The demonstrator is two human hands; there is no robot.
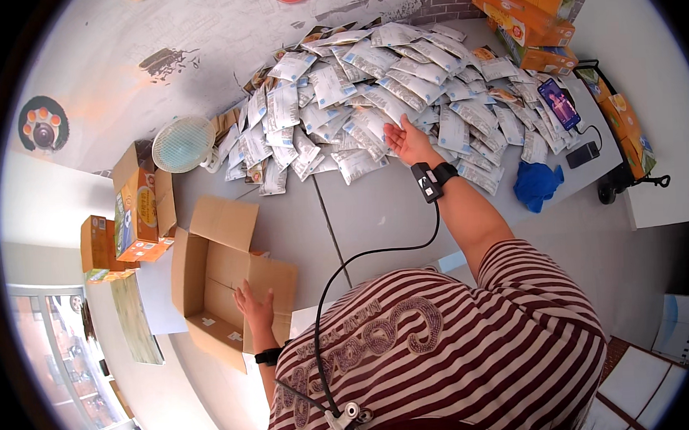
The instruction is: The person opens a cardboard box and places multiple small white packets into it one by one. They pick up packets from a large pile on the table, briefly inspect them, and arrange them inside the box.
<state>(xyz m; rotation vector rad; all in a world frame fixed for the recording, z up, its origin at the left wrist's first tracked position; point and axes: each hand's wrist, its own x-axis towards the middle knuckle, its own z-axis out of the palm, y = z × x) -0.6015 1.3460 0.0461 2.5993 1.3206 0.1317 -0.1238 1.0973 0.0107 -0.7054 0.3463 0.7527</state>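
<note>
At 7 to 8 o'clock, the left hand [256,305] is over the right-side flap [277,283] of the open cardboard carton [215,330]; its fingers are spread and I see nothing in this grip. In my judgement, this hand does well to stay by the opening with the flaps folded outward, so that the inside remains free. The left forearm is short in the view and rises almost straight, while the right forearm [475,217] is stretched far forward, leaning toward 11 o'clock. The right hand [410,141] is between 1 and 2 o'clock, with the palm turned partly up, the thumb raised and the fingers loosely apart; this grip also shows nothing held, and I cannot tell if the fingertips touch a packet. The pale packets [389,82] lie in a broad heap on the grey desk [291,225], from about 10 to 2 o'clock. For a good pick, it seems wise to take the loose ones from the front edge and the top, with the whole hand under the flat side, because pulling from below could make the heap slide. The cable [362,256] from the right wrist should also keep clear of the packets.
</note>
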